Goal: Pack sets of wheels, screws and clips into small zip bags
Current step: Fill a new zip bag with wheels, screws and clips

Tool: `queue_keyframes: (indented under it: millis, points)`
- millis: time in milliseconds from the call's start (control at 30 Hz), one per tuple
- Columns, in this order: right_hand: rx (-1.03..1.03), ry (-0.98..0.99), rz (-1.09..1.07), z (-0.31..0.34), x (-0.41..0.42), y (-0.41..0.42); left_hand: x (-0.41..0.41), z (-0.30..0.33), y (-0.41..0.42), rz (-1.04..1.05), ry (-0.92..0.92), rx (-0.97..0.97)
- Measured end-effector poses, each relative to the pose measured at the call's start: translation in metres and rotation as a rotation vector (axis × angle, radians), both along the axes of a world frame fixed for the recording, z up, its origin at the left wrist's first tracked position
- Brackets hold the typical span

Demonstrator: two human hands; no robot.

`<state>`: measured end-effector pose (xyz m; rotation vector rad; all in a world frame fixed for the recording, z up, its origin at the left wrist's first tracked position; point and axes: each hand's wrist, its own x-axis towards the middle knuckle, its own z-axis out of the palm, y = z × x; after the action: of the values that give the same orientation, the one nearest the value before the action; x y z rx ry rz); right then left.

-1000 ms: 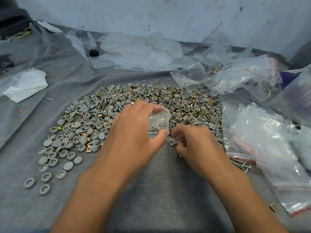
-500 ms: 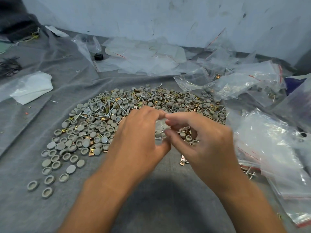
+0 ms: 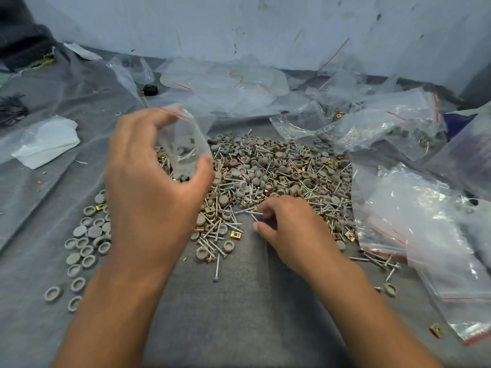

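Note:
My left hand (image 3: pixel 151 192) holds a small clear zip bag (image 3: pixel 186 144) raised above the pile, thumb and fingers curled round it. Grey wheels and a screw show inside the bag. My right hand (image 3: pixel 292 229) is down at the pile's near edge, its fingertips pinching a silver screw (image 3: pixel 255 214). The pile (image 3: pixel 279 176) of grey wheels, silver screws and gold clips spreads across the grey cloth (image 3: pixel 239 301). A patch of loose grey wheels (image 3: pixel 85 243) lies left of my left arm.
Filled and empty clear zip bags (image 3: pixel 425 235) with red seal lines are heaped on the right and along the back wall. A white folded sheet (image 3: pixel 45 142) lies at the left. A black cap (image 3: pixel 150 89) sits at the back.
My left hand lifted the bag up and to the left. My right hand left the bag's mouth and dropped to the pile's near edge, where it now pinches a screw.

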<state>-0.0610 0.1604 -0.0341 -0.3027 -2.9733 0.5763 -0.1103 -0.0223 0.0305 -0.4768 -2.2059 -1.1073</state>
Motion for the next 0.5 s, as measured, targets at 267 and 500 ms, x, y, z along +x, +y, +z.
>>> queue_keyframes:
  millis: [267, 500]
  points:
    - [0.249, -0.042, 0.075, -0.007, -0.001, -0.007, 0.003, -0.010, 0.002, -0.133, -0.253, -0.326]
    - [-0.343, 0.510, 0.120, 0.020, 0.003, -0.015, 0.002, -0.013, 0.005, -0.144, -0.275, -0.380]
